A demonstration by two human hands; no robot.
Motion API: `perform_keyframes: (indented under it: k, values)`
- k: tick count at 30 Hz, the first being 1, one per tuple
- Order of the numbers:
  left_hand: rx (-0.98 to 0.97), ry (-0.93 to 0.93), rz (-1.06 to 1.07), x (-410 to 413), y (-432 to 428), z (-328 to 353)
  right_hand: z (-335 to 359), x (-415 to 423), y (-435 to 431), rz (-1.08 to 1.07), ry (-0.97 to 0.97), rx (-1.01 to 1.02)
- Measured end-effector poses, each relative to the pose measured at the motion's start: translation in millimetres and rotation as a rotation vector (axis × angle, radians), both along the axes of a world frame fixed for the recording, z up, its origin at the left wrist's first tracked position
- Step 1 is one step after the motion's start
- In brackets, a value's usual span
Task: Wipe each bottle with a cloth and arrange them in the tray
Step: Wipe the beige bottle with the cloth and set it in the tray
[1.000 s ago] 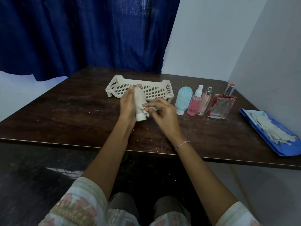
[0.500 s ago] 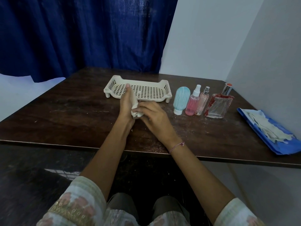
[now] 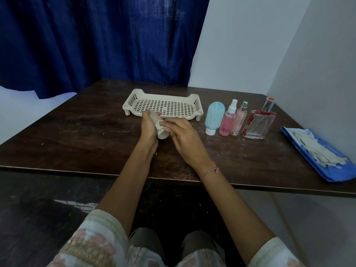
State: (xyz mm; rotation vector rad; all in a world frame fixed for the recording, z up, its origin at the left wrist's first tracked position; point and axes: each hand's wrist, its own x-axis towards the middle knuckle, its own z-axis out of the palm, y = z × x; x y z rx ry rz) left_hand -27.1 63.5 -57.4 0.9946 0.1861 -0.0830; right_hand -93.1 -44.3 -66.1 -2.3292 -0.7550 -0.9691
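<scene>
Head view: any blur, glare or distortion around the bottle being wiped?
Head view: dim, even light, no hard shadows; the wide-angle lens leans the wall corner; the white bottle and cloth are both pale and slightly soft, so their boundary is hard to read; no strong glare on the glass bottle.

Both bare forearms reach forward and draw together, so the hands meet. The left hand (image 3: 149,127) has its fingers curled round a white bottle (image 3: 156,118) and holds it tilted. The right hand (image 3: 183,136) lies with its back facing up, and its bent fingers (image 3: 170,124) pinch a small bunched cloth (image 3: 159,127) against the bottle. A thread bracelet (image 3: 209,171) circles the right wrist.
</scene>
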Motion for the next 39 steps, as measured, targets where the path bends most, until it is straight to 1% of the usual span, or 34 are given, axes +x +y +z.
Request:
perform_keyframes:
  k: [3, 7, 10, 14, 17, 20, 22, 25, 27, 29, 30, 33, 35, 39]
  values:
    - [-0.005, -0.016, 0.048, 2.4, 1.3, -2.8, -1.4, 1.6, -3.0, 0.013, 0.024, 0.051]
    - [-0.077, -0.017, 0.163, 0.0, 0.1, 0.2, 0.2, 1.4, -5.6, 0.021, 0.044, 0.197]
    - [-0.156, -0.018, 0.171, 0.1, -2.3, 0.7, 0.0, 0.0, -2.9, 0.035, 0.036, 0.252]
    - [-0.173, -0.007, 0.106, 1.9, -5.5, -1.5, -0.7, -2.7, 3.3, 0.018, -0.03, 0.173]
    - [-0.199, 0.017, 0.074, 4.5, -3.3, -4.1, -1.0, -2.6, 3.5, 0.045, -0.076, 0.097]
    - [-0.311, 0.06, 0.072, 3.7, 0.8, -2.1, -2.6, -0.9, 0.7, 0.072, -0.032, 0.032]
    - [-0.352, 0.076, 0.068, 2.4, 0.8, 0.0, -2.7, -0.2, -0.9, 0.052, 0.0, 0.039]
    - [-0.374, 0.062, 0.056, 3.6, 1.3, 0.6, 0.5, -0.1, -2.4, 0.004, -0.016, 0.136]
    - [-0.392, 0.035, 0.051, 4.4, 0.7, 0.9, 3.7, 0.1, -5.8, -0.063, -0.067, 0.266]
    - [-0.385, 0.001, 0.022, 4.9, -0.8, -0.1, 5.4, 0.6, -9.2, -0.092, -0.087, 0.374]
    - [-0.367, -0.016, -0.005, 3.4, -1.5, 0.3, 5.5, 0.3, -9.0, -0.076, -0.078, 0.364]
    - [-0.269, -0.088, -0.105, 0.0, -2.0, 0.1, 1.7, -1.0, -2.8, 0.026, -0.04, 0.142]
    - [-0.24, -0.143, -0.192, -1.7, -2.8, -0.2, -0.1, -0.4, -0.7, 0.048, -0.026, 0.081]
    - [-0.061, -0.248, -0.388, -8.9, -9.3, -1.8, 1.9, -0.6, -4.2, -0.021, -0.036, 0.184]
